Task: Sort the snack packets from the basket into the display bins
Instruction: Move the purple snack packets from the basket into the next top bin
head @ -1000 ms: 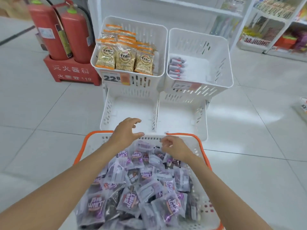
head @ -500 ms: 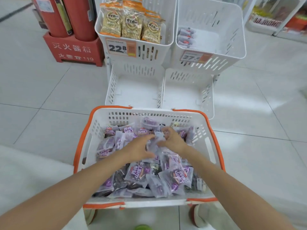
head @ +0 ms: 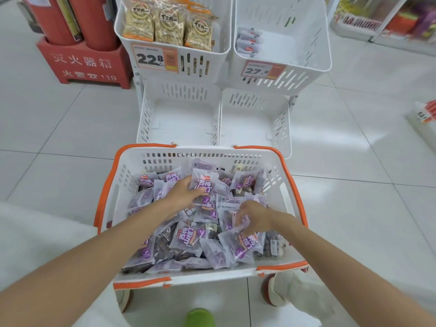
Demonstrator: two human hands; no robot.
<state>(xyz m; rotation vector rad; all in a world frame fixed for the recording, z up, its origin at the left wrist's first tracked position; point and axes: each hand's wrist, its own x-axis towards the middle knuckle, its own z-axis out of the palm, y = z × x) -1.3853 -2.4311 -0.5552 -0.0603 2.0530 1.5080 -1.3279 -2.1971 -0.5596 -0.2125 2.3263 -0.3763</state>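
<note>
Pale glossy floor tiles (head: pixel 70 138) fill the room, a shop, with blurred stocked shelving (head: pixel 389 20) at the back right. On the floor stand four white slotted display bins in two tiers. The upper left bin (head: pixel 207 67) holds tan packets (head: pixel 168 24), three showing in its front row. The upper right bin (head: pixel 306 55) holds about four small pale packets (head: pixel 247 43) stacked against its left wall. The lower left bin (head: pixel 179 119) and lower right bin (head: pixel 250 123) show only their bare bottoms. Just before the lower bins sits one white basket (head: pixel 122 185) with an orange rim, holding the purple snack packets (head: pixel 188 239), which are too overlapped to count. At the back left, one red box (head: pixel 89 64) carries two red fire extinguishers (head: pixel 94 20). Two price tags hang on the upper bins, one reading 22.8 (head: pixel 155 59) and the other 27.6 (head: pixel 262 70). Both hands are inside the basket. The left hand (head: pixel 184 194) grips a raised packet (head: pixel 203 182) near the far middle, thumb across its front. The right hand (head: pixel 254 218) has its fingers bent down into the heap, and blur hides whether they pinch anything.
</note>
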